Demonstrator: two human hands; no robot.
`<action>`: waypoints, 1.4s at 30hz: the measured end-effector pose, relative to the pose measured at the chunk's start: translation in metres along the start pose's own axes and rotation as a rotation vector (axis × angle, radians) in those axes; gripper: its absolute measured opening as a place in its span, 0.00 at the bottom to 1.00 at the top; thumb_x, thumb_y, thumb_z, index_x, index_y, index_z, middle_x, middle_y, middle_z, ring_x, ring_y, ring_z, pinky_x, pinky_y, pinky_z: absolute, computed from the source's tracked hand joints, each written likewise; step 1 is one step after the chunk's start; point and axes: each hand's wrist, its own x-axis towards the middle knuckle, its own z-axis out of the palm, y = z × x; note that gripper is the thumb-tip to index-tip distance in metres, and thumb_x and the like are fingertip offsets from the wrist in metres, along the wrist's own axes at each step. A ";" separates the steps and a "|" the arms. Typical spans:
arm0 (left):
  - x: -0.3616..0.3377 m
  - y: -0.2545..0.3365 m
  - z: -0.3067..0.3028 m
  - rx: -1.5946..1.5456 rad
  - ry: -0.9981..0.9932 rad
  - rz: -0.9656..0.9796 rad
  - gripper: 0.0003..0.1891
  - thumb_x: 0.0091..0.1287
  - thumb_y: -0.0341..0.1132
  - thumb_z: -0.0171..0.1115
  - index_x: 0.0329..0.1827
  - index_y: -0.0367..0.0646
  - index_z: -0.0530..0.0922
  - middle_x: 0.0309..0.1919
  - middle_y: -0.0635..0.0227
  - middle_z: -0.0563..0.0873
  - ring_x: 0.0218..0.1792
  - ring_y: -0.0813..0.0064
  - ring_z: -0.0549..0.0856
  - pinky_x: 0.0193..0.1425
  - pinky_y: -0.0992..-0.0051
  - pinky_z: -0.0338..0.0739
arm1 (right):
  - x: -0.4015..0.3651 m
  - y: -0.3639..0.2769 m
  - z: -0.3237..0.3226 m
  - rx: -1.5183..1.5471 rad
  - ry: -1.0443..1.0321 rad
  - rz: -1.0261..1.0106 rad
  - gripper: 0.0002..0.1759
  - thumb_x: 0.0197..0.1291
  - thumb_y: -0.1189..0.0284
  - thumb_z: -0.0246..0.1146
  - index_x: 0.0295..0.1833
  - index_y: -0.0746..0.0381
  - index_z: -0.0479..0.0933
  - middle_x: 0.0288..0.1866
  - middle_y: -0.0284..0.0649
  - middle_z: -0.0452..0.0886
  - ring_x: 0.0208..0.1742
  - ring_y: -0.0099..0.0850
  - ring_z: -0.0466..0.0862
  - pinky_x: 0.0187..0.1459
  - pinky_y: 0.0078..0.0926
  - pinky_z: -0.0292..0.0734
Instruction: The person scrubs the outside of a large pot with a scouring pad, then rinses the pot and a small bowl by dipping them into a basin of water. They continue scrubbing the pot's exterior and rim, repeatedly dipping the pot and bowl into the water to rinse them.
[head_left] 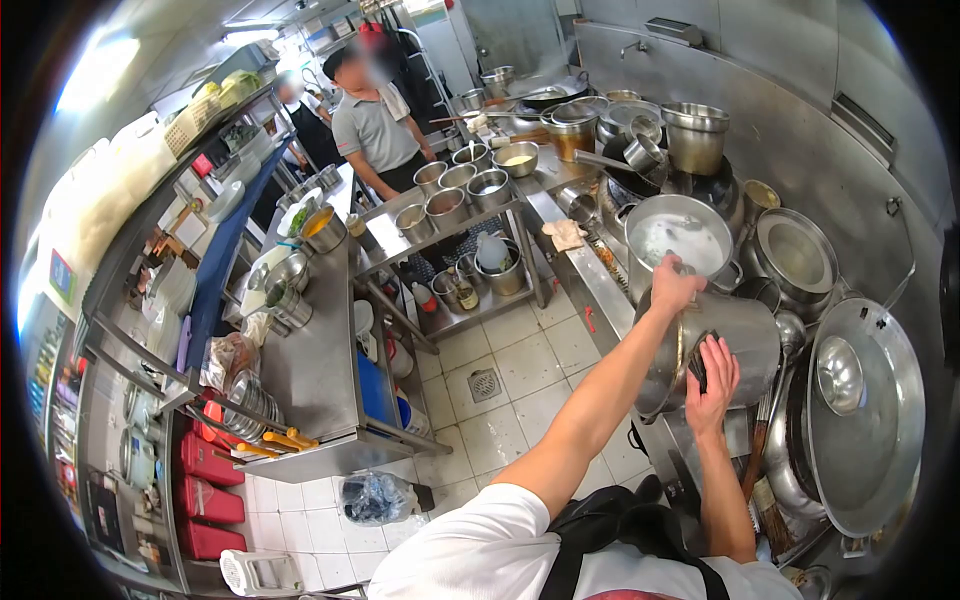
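A large metal stockpot [745,345] lies tilted on its side in front of me, on the right. My right hand [712,378] is closed against its side, with a dark piece under the thumb that may be the pot's handle. My left hand [677,287] reaches over the pot's upper side, fingers curled around something small and greyish that I cannot make out. Just beyond that hand stands a second pot [637,262], filled with white, foamy liquid [680,235].
A big wok [895,440] holding a metal bowl [840,375] is at the right. Further back, the range carries several pots, including a tall one [697,140]. A steel table [310,385] stands left. A person in a grey shirt [370,135] stands beyond it.
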 end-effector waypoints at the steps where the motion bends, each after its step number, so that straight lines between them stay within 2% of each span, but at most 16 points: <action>1: -0.001 0.000 0.000 -0.010 0.003 0.001 0.44 0.39 0.39 0.78 0.65 0.32 0.78 0.57 0.42 0.87 0.60 0.49 0.86 0.67 0.63 0.79 | 0.000 0.000 0.001 0.000 -0.001 -0.001 0.25 0.65 0.73 0.66 0.69 0.62 0.78 0.74 0.41 0.79 0.79 0.46 0.72 0.79 0.52 0.54; 22: 0.001 0.001 -0.003 -0.023 -0.029 -0.013 0.44 0.40 0.40 0.78 0.65 0.31 0.77 0.58 0.41 0.86 0.61 0.48 0.85 0.68 0.63 0.79 | -0.007 -0.002 0.009 -0.046 0.024 0.027 0.29 0.65 0.72 0.66 0.72 0.61 0.75 0.76 0.42 0.76 0.81 0.46 0.69 0.80 0.55 0.52; 29: 0.004 -0.005 0.000 -0.070 -0.021 0.020 0.45 0.40 0.40 0.80 0.66 0.30 0.77 0.58 0.39 0.85 0.61 0.49 0.85 0.65 0.63 0.81 | -0.008 -0.006 0.017 -0.080 0.064 0.022 0.28 0.68 0.68 0.63 0.72 0.63 0.74 0.77 0.44 0.75 0.81 0.47 0.68 0.80 0.55 0.52; 31: 0.001 -0.002 -0.002 -0.071 -0.044 -0.014 0.47 0.41 0.41 0.81 0.68 0.29 0.76 0.61 0.39 0.84 0.65 0.50 0.83 0.69 0.63 0.78 | -0.012 -0.005 0.020 -0.112 0.087 0.011 0.28 0.69 0.67 0.62 0.72 0.64 0.74 0.77 0.45 0.74 0.81 0.47 0.68 0.80 0.56 0.52; 33: 0.001 -0.006 0.000 -0.041 -0.008 0.027 0.55 0.45 0.44 0.81 0.78 0.30 0.65 0.73 0.34 0.72 0.72 0.46 0.77 0.75 0.61 0.71 | -0.011 -0.010 0.019 -0.125 0.085 0.034 0.28 0.70 0.67 0.61 0.73 0.64 0.73 0.77 0.46 0.74 0.81 0.48 0.68 0.80 0.56 0.52; 34: -0.001 -0.010 0.000 -0.046 -0.007 0.028 0.55 0.45 0.44 0.81 0.78 0.30 0.65 0.73 0.34 0.72 0.72 0.46 0.77 0.75 0.61 0.71 | -0.013 -0.009 0.020 -0.143 0.075 0.033 0.27 0.72 0.66 0.60 0.74 0.64 0.72 0.77 0.45 0.74 0.81 0.48 0.67 0.80 0.56 0.52; 36: -0.019 -0.015 -0.002 -0.132 0.069 0.065 0.66 0.51 0.53 0.81 0.85 0.31 0.48 0.79 0.33 0.59 0.75 0.45 0.70 0.78 0.60 0.68 | -0.015 -0.008 0.016 -0.152 0.065 0.035 0.27 0.73 0.65 0.59 0.74 0.64 0.72 0.78 0.45 0.74 0.81 0.48 0.67 0.80 0.56 0.52; 38: -0.059 -0.025 -0.009 -0.084 -0.073 0.025 0.69 0.58 0.59 0.77 0.86 0.34 0.35 0.82 0.33 0.45 0.81 0.40 0.60 0.83 0.58 0.60 | -0.014 -0.005 0.021 -0.158 0.077 0.016 0.28 0.75 0.62 0.57 0.74 0.63 0.72 0.78 0.45 0.73 0.81 0.47 0.67 0.80 0.56 0.52; 39: -0.064 -0.051 0.006 -0.002 -0.047 0.165 0.65 0.64 0.61 0.73 0.86 0.34 0.37 0.82 0.31 0.49 0.83 0.41 0.56 0.84 0.61 0.57 | -0.013 -0.004 0.023 -0.145 0.079 0.004 0.28 0.75 0.62 0.57 0.74 0.63 0.72 0.78 0.45 0.73 0.81 0.47 0.67 0.80 0.56 0.52; 40: -0.090 -0.048 0.007 -0.179 -0.076 0.191 0.59 0.69 0.62 0.67 0.87 0.35 0.39 0.80 0.26 0.54 0.82 0.37 0.59 0.84 0.59 0.57 | -0.014 -0.006 0.025 -0.151 0.101 0.011 0.28 0.76 0.59 0.56 0.74 0.63 0.72 0.78 0.45 0.73 0.81 0.47 0.67 0.80 0.56 0.52; 41: -0.116 -0.027 -0.001 -0.161 -0.074 0.077 0.54 0.75 0.64 0.58 0.86 0.36 0.40 0.70 0.23 0.71 0.74 0.33 0.72 0.77 0.56 0.68 | -0.014 -0.008 0.027 -0.158 0.125 0.020 0.29 0.77 0.57 0.54 0.74 0.63 0.72 0.78 0.45 0.74 0.82 0.47 0.67 0.80 0.56 0.52; 42: -0.124 -0.025 0.000 -0.174 -0.018 0.083 0.47 0.78 0.62 0.52 0.85 0.37 0.46 0.64 0.25 0.77 0.68 0.31 0.77 0.72 0.53 0.71 | -0.014 -0.009 0.028 -0.166 0.135 0.018 0.31 0.79 0.53 0.50 0.74 0.63 0.72 0.78 0.44 0.73 0.82 0.47 0.67 0.80 0.56 0.52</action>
